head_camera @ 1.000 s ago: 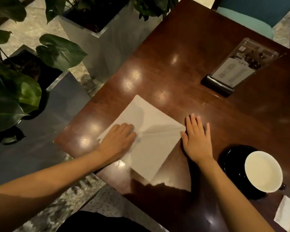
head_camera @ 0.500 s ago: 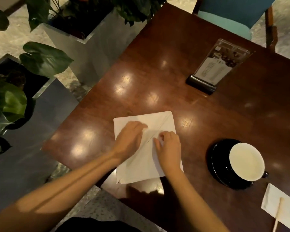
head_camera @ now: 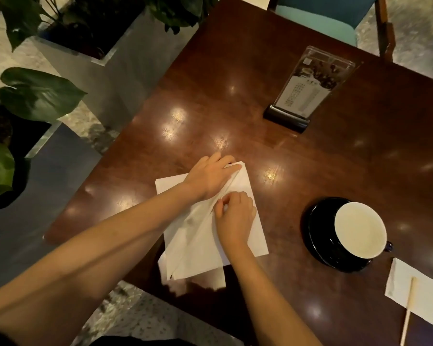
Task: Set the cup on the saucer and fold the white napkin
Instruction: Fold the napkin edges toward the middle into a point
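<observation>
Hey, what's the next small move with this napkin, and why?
Probably slide the right hand down the diagonal crease toward the near corner. The cup already sits on the saucer, the left hand presses the far corner of the napkin, and the right pinches the fold midway, so the near half looks unpressed.

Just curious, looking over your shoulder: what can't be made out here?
Head view only.
Middle of the napkin: covered by the left hand and right hand.
Print on the menu stand: too small, blurred.
Handle of the cup: mostly behind its bowl.
End of the stick: cut off by the bottom edge.
</observation>
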### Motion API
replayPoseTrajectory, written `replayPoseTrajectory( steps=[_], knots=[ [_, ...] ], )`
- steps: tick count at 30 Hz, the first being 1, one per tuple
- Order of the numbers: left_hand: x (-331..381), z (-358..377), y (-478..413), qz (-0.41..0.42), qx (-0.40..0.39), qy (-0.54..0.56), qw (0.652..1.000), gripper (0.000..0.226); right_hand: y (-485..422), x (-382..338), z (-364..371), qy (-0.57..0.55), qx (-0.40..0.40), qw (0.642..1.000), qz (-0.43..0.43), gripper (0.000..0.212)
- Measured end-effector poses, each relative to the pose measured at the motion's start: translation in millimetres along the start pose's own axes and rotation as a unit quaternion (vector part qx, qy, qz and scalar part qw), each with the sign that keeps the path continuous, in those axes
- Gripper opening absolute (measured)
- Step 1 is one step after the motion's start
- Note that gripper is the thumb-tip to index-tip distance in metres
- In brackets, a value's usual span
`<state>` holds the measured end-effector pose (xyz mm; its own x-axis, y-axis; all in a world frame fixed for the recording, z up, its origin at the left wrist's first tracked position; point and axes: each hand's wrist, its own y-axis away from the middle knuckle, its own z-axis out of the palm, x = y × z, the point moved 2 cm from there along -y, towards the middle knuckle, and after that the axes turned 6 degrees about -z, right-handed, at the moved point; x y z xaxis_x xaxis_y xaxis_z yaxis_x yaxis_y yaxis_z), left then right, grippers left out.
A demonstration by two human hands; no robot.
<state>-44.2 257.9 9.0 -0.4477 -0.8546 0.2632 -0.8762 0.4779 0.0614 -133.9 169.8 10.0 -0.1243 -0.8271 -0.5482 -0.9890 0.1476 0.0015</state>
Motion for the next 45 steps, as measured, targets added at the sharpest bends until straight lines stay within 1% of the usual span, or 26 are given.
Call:
replayPoseTrajectory(
  steps=[3,9,13,18,21,25,27,29,32,35,37,39,43,45],
  knots=[
    [5,-3,-7,-0.01,-0.012,-0.027,0.999,0.047,1,3,-1,-0.031,0.013,0.999,-0.008,0.009],
    [4,-2,-8,-0.007,-0.011,-0.025,1.0,0.045,1,6,-4,-0.05,-0.005,0.999,-0.006,0.012],
    [2,-2,-9,0.002,-0.002,-0.018,1.0,0.043,-1,6,-6,-0.032,-0.041,0.999,-0.001,0.011],
    [-2,-1,-8,0.016,0.016,-0.003,1.0,0.04,-4,4,-11,0.011,-0.091,0.996,-0.019,0.014],
    [-3,0,-8,0.017,0.026,0.013,0.999,0.041,-5,2,-12,0.026,-0.099,0.995,-0.02,0.016],
    [-4,1,-10,-0.001,0.007,0.03,1.0,0.051,-3,1,-11,0.033,-0.094,0.995,-0.016,0.016],
    [-3,-1,-12,-0.005,-0.001,0.044,0.999,0.05,-3,1,-11,0.032,-0.094,0.995,-0.016,0.016],
    [-3,-6,-19,-0.027,-0.014,0.076,0.997,0.044,-3,2,-10,0.031,-0.093,0.995,-0.017,0.016],
    [-1,-14,-37,-0.081,-0.04,0.112,0.99,0.034,-3,1,-9,0.033,-0.078,0.996,-0.025,0.018],
    [5,-18,-50,-0.145,-0.072,0.158,0.974,0.03,-2,2,-8,0.031,-0.069,0.997,-0.036,0.019],
    [7,-19,-57,-0.182,-0.099,0.179,0.962,0.02,-1,4,-8,0.031,-0.063,0.997,-0.045,0.018],
    [6,-20,-62,-0.207,-0.122,0.204,0.949,0.016,1,6,-7,0.021,-0.049,0.997,-0.051,0.016],
    [2,-23,-63,-0.233,-0.108,0.294,0.921,0.011,8,12,-3,0.02,-0.026,0.996,-0.08,0.013],
    [4,-22,-62,-0.239,-0.099,0.31,0.915,0.011,12,16,-1,0.031,-0.024,0.994,-0.099,0.012]
  ],
)
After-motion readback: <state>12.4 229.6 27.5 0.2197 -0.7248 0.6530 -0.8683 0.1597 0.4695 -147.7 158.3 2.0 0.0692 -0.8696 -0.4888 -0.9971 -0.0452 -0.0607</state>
